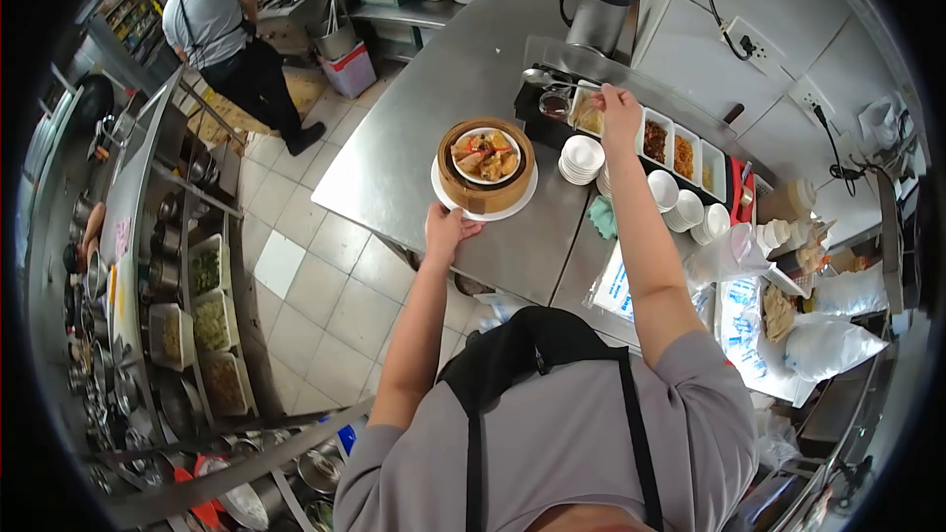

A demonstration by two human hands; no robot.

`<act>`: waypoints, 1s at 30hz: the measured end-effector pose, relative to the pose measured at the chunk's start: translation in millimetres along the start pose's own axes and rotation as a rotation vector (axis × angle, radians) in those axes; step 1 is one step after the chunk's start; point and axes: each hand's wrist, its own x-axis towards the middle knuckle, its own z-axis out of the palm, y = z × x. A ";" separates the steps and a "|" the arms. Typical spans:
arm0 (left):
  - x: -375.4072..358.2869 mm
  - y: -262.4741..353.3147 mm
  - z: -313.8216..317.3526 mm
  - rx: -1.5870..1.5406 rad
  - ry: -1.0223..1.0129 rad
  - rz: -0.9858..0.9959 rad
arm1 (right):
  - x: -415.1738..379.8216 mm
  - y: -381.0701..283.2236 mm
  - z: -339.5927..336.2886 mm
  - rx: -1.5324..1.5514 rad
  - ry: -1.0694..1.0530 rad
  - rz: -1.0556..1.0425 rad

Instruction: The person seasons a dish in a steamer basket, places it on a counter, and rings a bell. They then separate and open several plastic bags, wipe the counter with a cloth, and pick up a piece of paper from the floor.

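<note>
A round bamboo steamer (485, 196) stands on a white plate (522, 199) on the steel counter. Inside it sits a white bowl of food (486, 156), with pale chunks and red bits on top. My left hand (449, 232) is at the plate's near-left rim, thumb and fingers closed against its edge. Farther right, my right hand (620, 118) reaches over a white tray of yellowish shreds (589, 116), its fingers pinched together. What they hold is hidden. A metal spoon (537, 77) lies just left of those fingers, its handle running toward them.
White trays of chopped toppings (684, 155) line the wall side. Stacked small white dishes (581, 157) stand before them, beside a green cloth (602, 217). A steel jug (597, 18) is behind. Plastic bags (828, 345) lie right; a co-worker (222, 34) stands far left.
</note>
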 end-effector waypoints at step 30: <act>-163.2 -13.1 11.7 0.226 -0.354 -0.047 | -249.3 -37.9 -148.2 -0.090 -0.451 0.760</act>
